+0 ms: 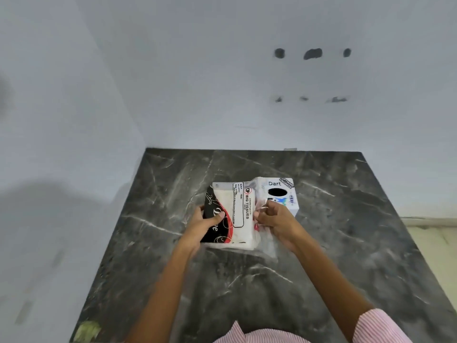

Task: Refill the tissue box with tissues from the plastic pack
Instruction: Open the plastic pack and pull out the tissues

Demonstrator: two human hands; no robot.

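A plastic pack of tissues, white with a black and red printed end and the words "BIG TISSUES", lies on the dark marble counter. My left hand grips its black left end, thumb on top. My right hand pinches the clear plastic at the pack's right edge. Just behind my right hand stands the white tissue box with "Dart" printed on it and a dark oval opening on top; its lower front is hidden by my fingers.
The counter sits in a corner, with pale walls at the left and back. Its right edge drops off to a lighter surface. A yellowish patch marks the counter's near left corner. The back wall has several dark holes.
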